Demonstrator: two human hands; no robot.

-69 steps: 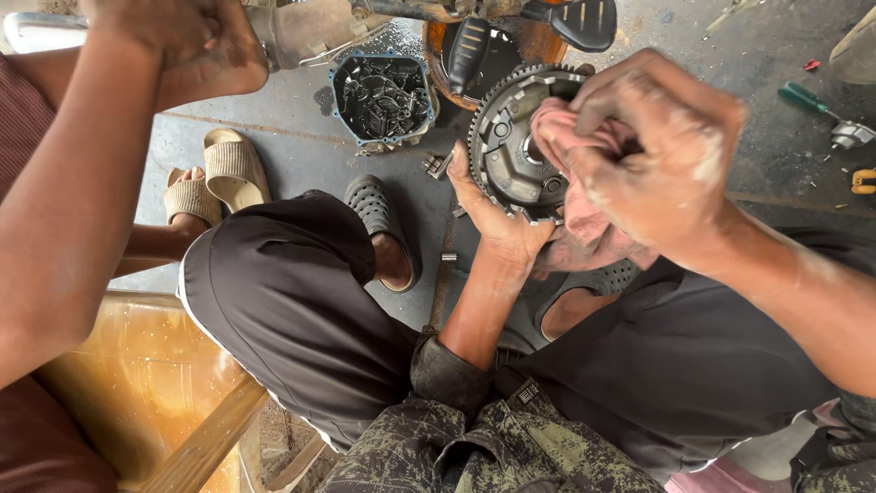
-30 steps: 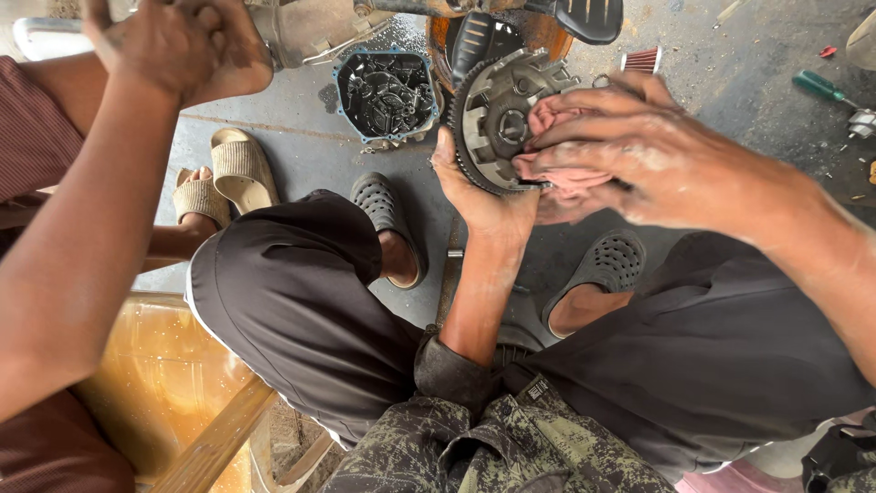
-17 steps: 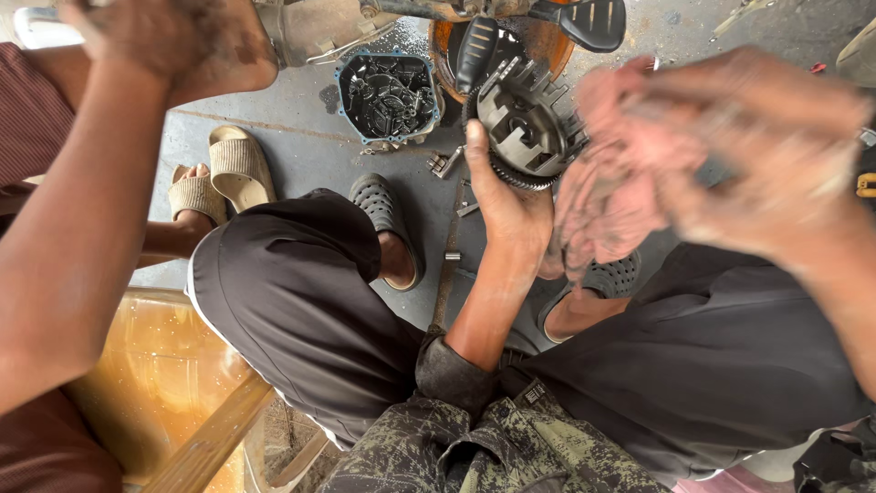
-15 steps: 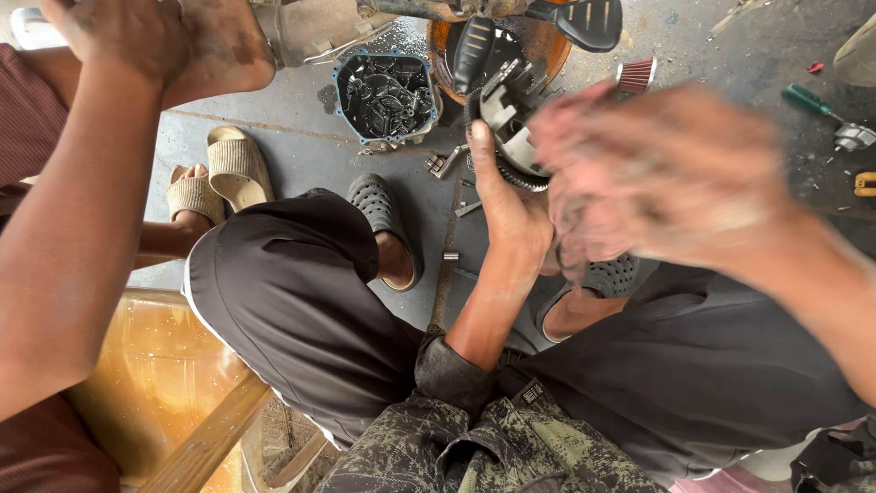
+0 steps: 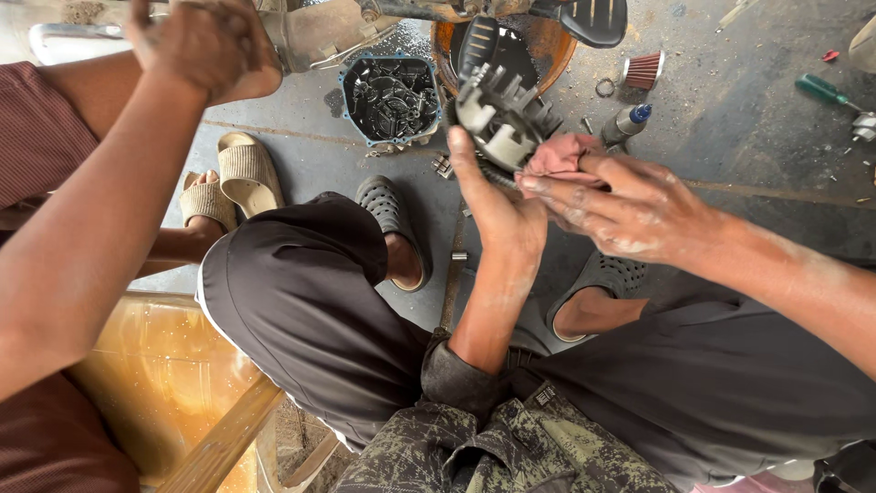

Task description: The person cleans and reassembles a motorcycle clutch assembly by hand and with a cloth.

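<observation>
**Clutch basket tipped over, rag working its underside**

Head view: the left hand (image 5: 497,215) is gripping the toothed metal clutch basket (image 5: 500,119) from below, thumb up along its near edge and fingers wrapped behind. The basket is now being held tilted, its ribbed side and posts facing the camera, where a moment ago its round open face was showing. It is being held in the air above the concrete floor (image 5: 730,119), just in front of the rusty orange pan (image 5: 552,46). The right hand (image 5: 630,205) is pinching a pink rag (image 5: 557,155) in curled fingers and pressing it against the basket's right edge, so the wiping appears to be moving on to a fresh side. Beyond, a black tub of dark parts (image 5: 392,96) is sitting on the floor. At the upper left, another person's hand (image 5: 205,46) is clenching on a machine part.
</observation>
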